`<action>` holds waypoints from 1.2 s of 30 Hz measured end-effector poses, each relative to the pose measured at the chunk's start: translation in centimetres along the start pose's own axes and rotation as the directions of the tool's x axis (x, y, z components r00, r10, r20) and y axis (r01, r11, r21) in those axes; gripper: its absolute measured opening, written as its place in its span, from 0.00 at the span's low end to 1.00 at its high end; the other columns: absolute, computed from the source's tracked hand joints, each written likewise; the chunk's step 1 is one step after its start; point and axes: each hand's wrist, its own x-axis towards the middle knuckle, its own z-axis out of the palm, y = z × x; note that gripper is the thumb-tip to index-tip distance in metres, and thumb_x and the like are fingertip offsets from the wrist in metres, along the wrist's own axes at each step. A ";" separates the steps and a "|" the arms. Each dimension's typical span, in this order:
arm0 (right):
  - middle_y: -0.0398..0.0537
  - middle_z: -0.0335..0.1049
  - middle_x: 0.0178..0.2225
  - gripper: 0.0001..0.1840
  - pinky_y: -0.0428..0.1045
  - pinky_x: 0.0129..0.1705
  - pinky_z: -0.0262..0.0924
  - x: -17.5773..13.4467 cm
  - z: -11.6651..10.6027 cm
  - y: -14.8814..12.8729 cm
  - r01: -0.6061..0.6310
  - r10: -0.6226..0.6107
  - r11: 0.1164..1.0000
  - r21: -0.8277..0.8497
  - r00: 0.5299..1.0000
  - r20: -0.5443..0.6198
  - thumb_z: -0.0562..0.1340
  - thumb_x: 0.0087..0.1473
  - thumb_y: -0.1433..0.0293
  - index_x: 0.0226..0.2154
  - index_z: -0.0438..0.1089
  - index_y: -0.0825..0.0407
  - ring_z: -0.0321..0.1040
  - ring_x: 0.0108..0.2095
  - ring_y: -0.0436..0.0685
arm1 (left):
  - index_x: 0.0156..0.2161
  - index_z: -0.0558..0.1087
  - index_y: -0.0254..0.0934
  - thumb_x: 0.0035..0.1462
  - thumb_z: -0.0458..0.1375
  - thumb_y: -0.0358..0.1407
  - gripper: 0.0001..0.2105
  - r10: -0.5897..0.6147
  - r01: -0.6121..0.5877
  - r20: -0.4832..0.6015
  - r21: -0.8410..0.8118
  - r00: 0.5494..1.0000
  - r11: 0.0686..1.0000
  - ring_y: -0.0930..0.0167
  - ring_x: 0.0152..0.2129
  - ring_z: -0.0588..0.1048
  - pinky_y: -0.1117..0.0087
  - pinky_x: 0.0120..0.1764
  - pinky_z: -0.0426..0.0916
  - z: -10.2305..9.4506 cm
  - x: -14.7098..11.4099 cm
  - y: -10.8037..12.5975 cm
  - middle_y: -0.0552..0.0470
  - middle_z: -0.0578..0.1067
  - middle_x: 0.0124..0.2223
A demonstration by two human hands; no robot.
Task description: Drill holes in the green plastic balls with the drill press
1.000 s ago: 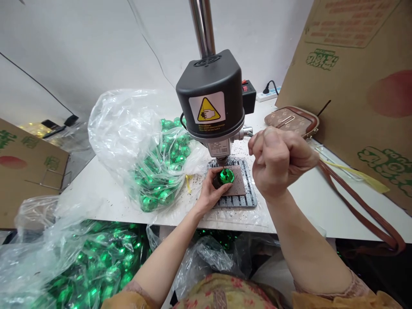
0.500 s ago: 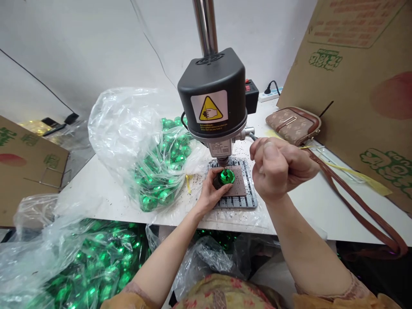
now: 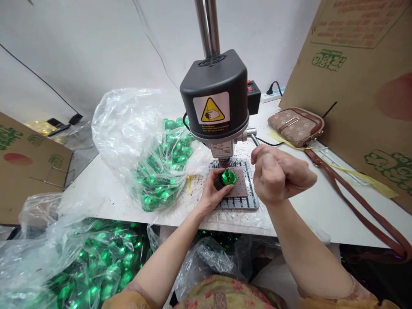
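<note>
My left hand [image 3: 211, 192] grips a shiny green faceted ball [image 3: 229, 177] between thumb and fingers, under the chuck [image 3: 225, 162] of a small bench drill press [image 3: 215, 77]. The drill bit comes down to the ball's top; whether it has entered is too small to tell. Beneath the ball, a brown board [image 3: 240, 184] lies on the slotted metal base [image 3: 253, 203]. At the right, my right hand [image 3: 273, 174] is closed around the end of the press's feed lever [image 3: 254, 139]; the fist hides the lever's grip.
A clear plastic bag [image 3: 125, 124] of green balls [image 3: 165, 176] lies left of the press. Below the table's edge is another bag of green balls [image 3: 99, 262]. A brown purse [image 3: 296, 126] with a long strap and a cardboard box [image 3: 354, 86] stand right. Dark shavings dot the table [image 3: 106, 193].
My right hand has come down slightly, and more of the feed lever shows above it. My left hand keeps its hold on the ball. The whole view has shifted a little.
</note>
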 end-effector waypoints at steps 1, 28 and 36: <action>0.36 0.43 0.15 0.27 0.47 0.20 0.48 0.6 0.4 -0.3 -0.057 0.056 0.998 -0.019 0.998 -0.032 0.61 0.58 0.75 0.17 0.43 0.53 0.43 0.16 0.42 | 0.53 0.69 0.41 0.55 0.71 0.46 0.25 -0.002 0.002 0.001 -0.001 1.000 1.000 0.62 0.51 0.75 0.59 0.55 0.69 0.0 0.1 0.0 0.46 0.76 0.53; 0.37 0.48 0.16 0.24 0.49 0.21 0.47 5.0 2.6 -1.1 -0.250 0.248 0.968 -0.034 0.967 -0.066 0.62 0.61 0.68 0.19 0.50 0.49 0.48 0.17 0.44 | 0.42 0.77 0.45 0.60 0.57 0.29 0.10 0.482 -0.425 0.036 0.533 0.875 0.732 0.62 0.33 0.81 0.61 0.35 0.74 -5.8 -5.8 1.9 0.48 0.82 0.38; 0.37 0.50 0.15 0.23 0.53 0.19 0.45 5.0 2.4 -0.9 -0.245 0.243 0.969 -0.031 0.968 -0.058 0.64 0.60 0.66 0.19 0.55 0.48 0.49 0.15 0.48 | 0.40 0.77 0.35 0.57 0.51 0.21 0.14 -0.213 0.238 -0.142 0.804 0.967 0.545 0.63 0.40 0.78 0.63 0.48 0.71 -8.5 14.0 1.8 0.43 0.81 0.40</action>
